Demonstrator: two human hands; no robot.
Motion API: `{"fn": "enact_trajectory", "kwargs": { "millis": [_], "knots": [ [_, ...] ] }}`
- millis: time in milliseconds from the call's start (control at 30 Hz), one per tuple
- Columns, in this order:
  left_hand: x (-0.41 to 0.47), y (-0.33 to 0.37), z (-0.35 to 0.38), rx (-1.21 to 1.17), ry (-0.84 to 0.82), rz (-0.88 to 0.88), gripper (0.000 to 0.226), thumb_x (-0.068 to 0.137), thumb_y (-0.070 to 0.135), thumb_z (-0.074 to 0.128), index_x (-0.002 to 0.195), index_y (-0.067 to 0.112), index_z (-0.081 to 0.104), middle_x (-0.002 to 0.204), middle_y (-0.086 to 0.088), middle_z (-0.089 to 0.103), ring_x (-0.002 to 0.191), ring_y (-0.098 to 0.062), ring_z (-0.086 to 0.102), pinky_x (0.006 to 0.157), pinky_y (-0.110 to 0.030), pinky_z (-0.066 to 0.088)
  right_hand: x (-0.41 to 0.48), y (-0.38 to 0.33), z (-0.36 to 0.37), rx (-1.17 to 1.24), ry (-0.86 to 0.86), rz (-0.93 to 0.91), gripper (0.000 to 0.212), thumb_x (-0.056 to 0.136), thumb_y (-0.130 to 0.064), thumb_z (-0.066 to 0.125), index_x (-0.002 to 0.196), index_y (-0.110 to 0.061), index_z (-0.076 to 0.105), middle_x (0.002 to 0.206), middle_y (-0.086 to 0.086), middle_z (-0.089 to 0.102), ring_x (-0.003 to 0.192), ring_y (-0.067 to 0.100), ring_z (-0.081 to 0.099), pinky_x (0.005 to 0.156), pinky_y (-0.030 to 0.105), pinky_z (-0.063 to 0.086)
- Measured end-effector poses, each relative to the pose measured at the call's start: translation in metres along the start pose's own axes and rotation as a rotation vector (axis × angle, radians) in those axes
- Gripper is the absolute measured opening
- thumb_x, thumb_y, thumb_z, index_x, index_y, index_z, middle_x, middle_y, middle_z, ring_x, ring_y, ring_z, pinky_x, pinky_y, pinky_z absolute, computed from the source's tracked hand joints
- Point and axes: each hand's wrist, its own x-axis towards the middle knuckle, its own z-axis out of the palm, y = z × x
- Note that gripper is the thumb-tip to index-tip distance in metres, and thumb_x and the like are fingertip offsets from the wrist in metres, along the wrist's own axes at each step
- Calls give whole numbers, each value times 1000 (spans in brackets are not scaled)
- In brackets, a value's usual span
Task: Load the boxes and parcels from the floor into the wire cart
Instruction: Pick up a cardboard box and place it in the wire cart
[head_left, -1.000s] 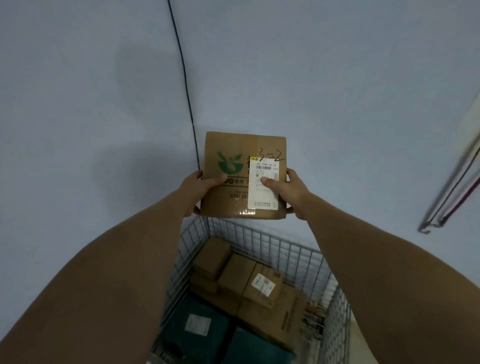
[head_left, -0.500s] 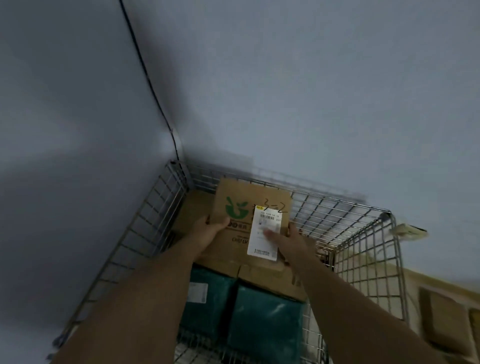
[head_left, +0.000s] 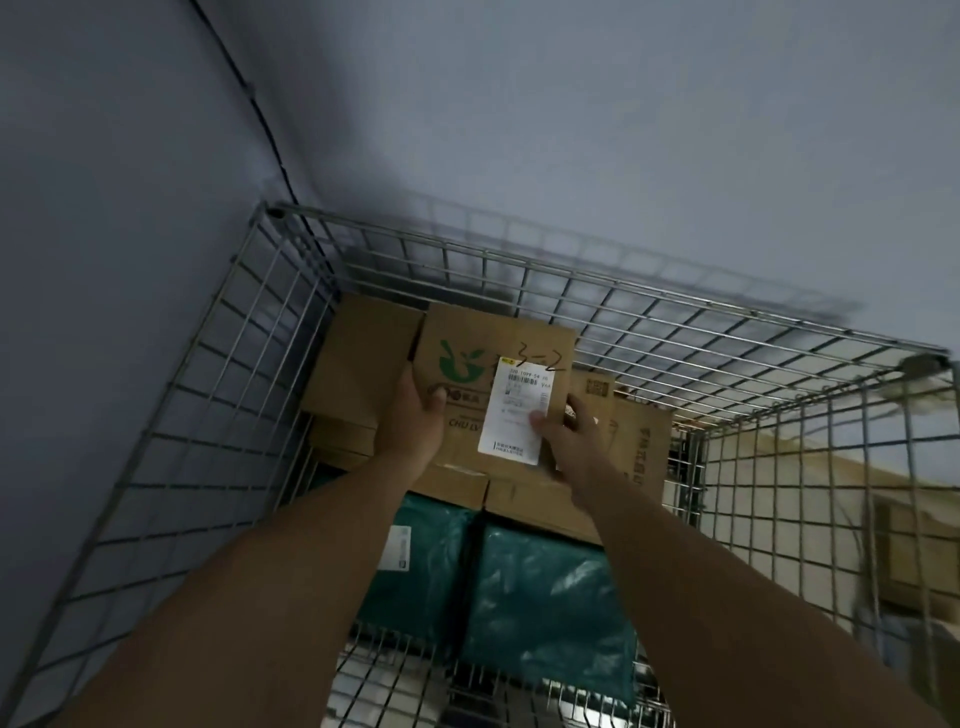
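Both hands, left hand (head_left: 415, 415) and right hand (head_left: 569, 441), grip a labelled cardboard box (head_left: 493, 400) inside the wire cart (head_left: 519, 260); setting it down atop stacked boxes (head_left: 358, 364) and letting go likely comes next.

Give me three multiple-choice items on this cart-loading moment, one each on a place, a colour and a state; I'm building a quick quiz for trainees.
1. Where is the box with the green logo?
A. On the floor beside the cart
B. Inside the wire cart, above the other boxes
C. On a shelf

2. What colour are the soft parcels at the near end of the cart?
A. Teal green
B. Red
C. White

3. How is the logo box held?
A. By one hand
B. By both hands, one on each side
C. It lies alone, released

Answers: 1 B, cart walls surround it on all sides. 2 A, both bags are teal. 3 B, the left hand and right hand grip its opposite edges.
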Motion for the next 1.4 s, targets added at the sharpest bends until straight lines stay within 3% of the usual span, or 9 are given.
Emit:
{"fn": "enact_trajectory", "kwargs": {
  "millis": [233, 300, 467, 600, 700, 800, 900, 1133, 1400],
  "knots": [
    [8, 0, 0, 110, -5, -32, 54, 107, 38, 45, 156, 23, 28, 137, -6, 59, 108, -33, 65, 86, -46, 56, -4, -6, 4, -67, -1, -7, 72, 99, -30, 69, 159, -37, 29, 144, -5, 59, 100, 21, 71, 58, 26, 50],
    [4, 5, 0, 243, 43, -1, 55, 107, 37, 46, 155, 16, 29, 146, -12, 50, 115, -36, 61, 92, -52, 55, -7, -6, 6, -138, 15, -20, 74, 100, -38, 67, 160, -36, 26, 142, -1, 60, 104, 26, 71, 61, 29, 53],
    [-17, 34, -9, 682, 1, 182, 65, 109, 24, 43, 164, 10, 12, 172, -11, 5, 157, -35, 11, 127, -46, 9, -33, -21, 12, -466, 102, -111, 52, 106, -39, 53, 151, -16, 39, 116, 3, 62, 82, 16, 65, 73, 36, 60],
    [-43, 64, -28, 981, -83, 329, 61, 111, 42, 24, 165, 15, 13, 173, -5, 3, 159, -26, -2, 128, -43, -5, -78, -54, -13, -945, 93, -336, 54, 109, -43, 41, 158, -21, 33, 156, 8, 47, 133, 33, 53, 107, 45, 47],
    [-74, 118, -50, 1018, -70, 415, 63, 110, 48, 16, 165, 16, 15, 173, -4, 8, 160, -24, 1, 128, -44, -5, -117, -95, -43, -1151, 93, -453, 61, 110, -50, 28, 164, -22, 25, 171, 4, 23, 156, 28, 24, 125, 47, 23],
    [-124, 191, -71, 1033, 9, 535, 62, 110, 49, 17, 163, 17, 23, 172, -3, 14, 159, -25, 6, 128, -46, 2, -170, -146, -82, -1275, 179, -618, 63, 109, -53, 23, 164, -21, 25, 173, 3, 17, 159, 24, 13, 129, 47, 10],
    [-185, 264, -91, 1064, 64, 594, 63, 110, 51, 13, 165, 20, 15, 173, 0, 3, 160, -23, -1, 128, -47, -2, -235, -201, -122, -1318, 265, -719, 65, 109, -55, 21, 164, -22, 23, 174, 1, 13, 160, 22, 6, 130, 46, 2],
    [-366, 422, -138, 1145, 386, 791, 64, 109, 51, 10, 165, 20, 16, 173, 1, 8, 160, -21, 3, 128, -46, -1, -440, -307, -237, -1323, 526, -958, 69, 108, -59, 14, 166, -23, 15, 174, -2, 7, 161, 20, -1, 129, 45, -4],
    [-541, 561, -163, 957, 465, 914, 64, 109, 51, 8, 166, 23, 11, 173, 2, 3, 160, -20, -1, 128, -47, -3, -629, -372, -332, -1355, 818, -1111, 68, 108, -58, 13, 167, -24, 11, 174, -2, 1, 161, 20, -1, 130, 44, 0]
  ]
}}
